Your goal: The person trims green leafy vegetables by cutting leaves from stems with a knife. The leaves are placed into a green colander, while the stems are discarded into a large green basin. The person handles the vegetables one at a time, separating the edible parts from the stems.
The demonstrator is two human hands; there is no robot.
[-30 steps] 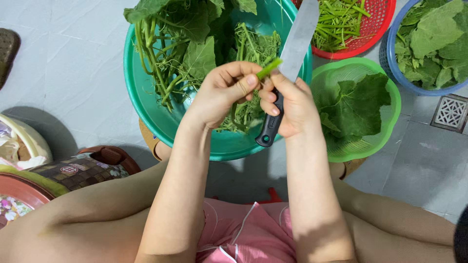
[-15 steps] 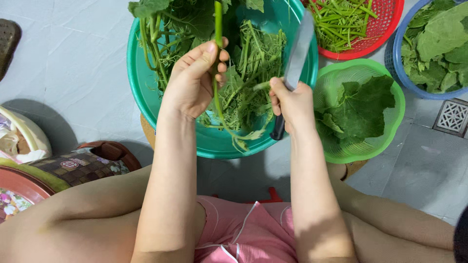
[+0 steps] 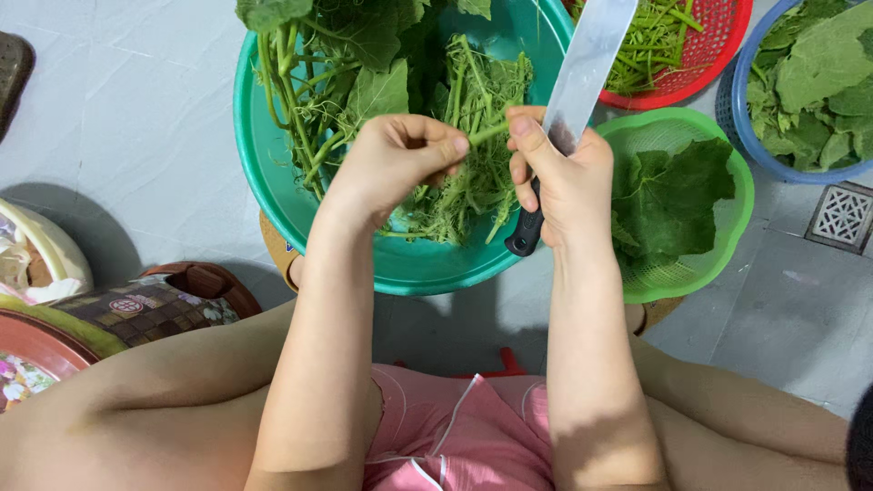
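pinching a thin green stem (image 3: 486,134) between thumb and forefinger, the left hand (image 3: 396,168) is seen over a teal basin (image 3: 273,209) of leafy vines, the stem's other end met by the right hand (image 3: 564,177), whose fingers are clenched on a black-handled knife (image 3: 582,82), blade angled up past the fingertips; a green basket (image 3: 727,245) of leaves is set just beyond the right knuckles

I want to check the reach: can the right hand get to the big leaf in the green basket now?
Probably yes. The green basket sits just beside the right hand, nothing between; but that hand holds a knife and pinches a stem.
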